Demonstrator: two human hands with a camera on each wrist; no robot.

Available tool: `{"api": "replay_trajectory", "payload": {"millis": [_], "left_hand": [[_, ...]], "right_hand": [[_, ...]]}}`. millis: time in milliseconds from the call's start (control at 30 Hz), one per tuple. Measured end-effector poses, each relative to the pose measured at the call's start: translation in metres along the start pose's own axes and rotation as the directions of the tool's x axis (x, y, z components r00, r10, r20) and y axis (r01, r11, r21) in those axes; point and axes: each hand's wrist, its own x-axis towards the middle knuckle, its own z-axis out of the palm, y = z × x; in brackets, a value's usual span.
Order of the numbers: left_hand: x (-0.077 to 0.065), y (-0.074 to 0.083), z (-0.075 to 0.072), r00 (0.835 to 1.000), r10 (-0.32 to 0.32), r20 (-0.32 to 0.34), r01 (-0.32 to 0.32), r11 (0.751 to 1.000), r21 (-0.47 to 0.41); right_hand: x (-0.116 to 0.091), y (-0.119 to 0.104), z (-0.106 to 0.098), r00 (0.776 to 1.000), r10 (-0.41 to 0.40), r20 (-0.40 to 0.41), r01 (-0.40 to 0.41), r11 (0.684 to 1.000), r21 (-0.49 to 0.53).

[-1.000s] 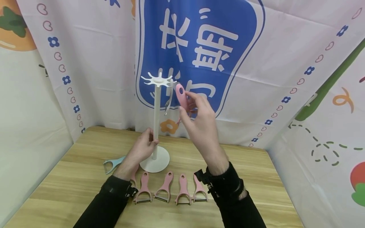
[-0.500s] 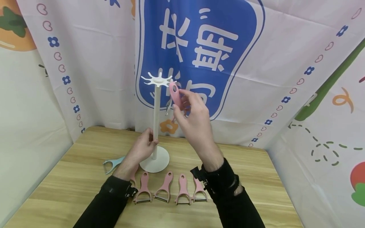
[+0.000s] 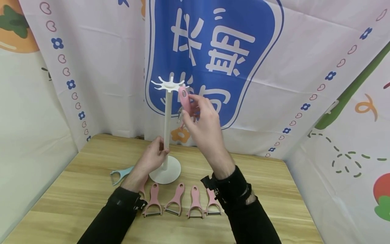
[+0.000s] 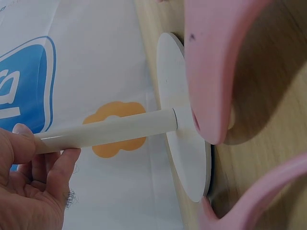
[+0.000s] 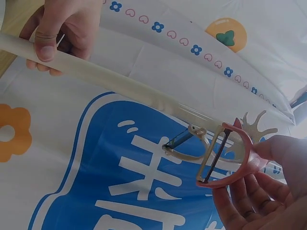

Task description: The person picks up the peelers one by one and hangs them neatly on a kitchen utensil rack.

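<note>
A white stand point(image 3: 167, 118) with a ring of curved hooks point(image 3: 168, 84) on top rises from a round base point(image 3: 173, 173). Around the lower part of its pole, the fingers and thumb of my left hand point(image 3: 153, 155) keep a grip. My right hand point(image 3: 205, 125) pinches a pink peeler point(image 3: 184, 98) upright, handle hole at the top and blade end down. That hole is right at the hook tips on the stand's right side in the head view. Behind it hangs a whitish peeler point(image 5: 181, 139), its handle mostly hidden by the pink one.
Several pink peelers point(image 3: 154, 193) lie in a row on the wooden table point(image 3: 259, 203), blades toward the front. Another pink peeler point(image 3: 143, 188) is partly covered by my left wrist. To the left lies a light blue peeler point(image 3: 123, 173). A printed cloth point(image 3: 122, 84) hangs behind the table.
My right hand has carried the pink peeler leftward to the stand's hooks, so it now overlaps the hanging peeler. My left hand has stayed on the pole.
</note>
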Motion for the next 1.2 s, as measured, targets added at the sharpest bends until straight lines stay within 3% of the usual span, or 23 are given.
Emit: {"api": "replay_trajectory", "payload": {"millis": [200, 633, 1200], "left_hand": [[0.001, 0.001, 0.0, 1.0, -0.016, -0.001, 0.016, 1.0, -0.002], [0.001, -0.002, -0.002, 1.0, 0.017, -0.002, -0.017, 1.0, -0.009], [0.0, 0.0, -0.002, 1.0, -0.011, 0.009, 0.011, 1.0, 0.006]], "right_hand": [[0.001, 0.0, 0.005, 0.999, 0.028, 0.019, -0.029, 1.0, 0.01], [0.005, 0.0, 0.018, 0.998, 0.051, 0.021, -0.053, 0.997, 0.062], [0.005, 0.001, 0.024, 0.994, 0.102, 0.045, -0.107, 0.985, 0.137]]}}
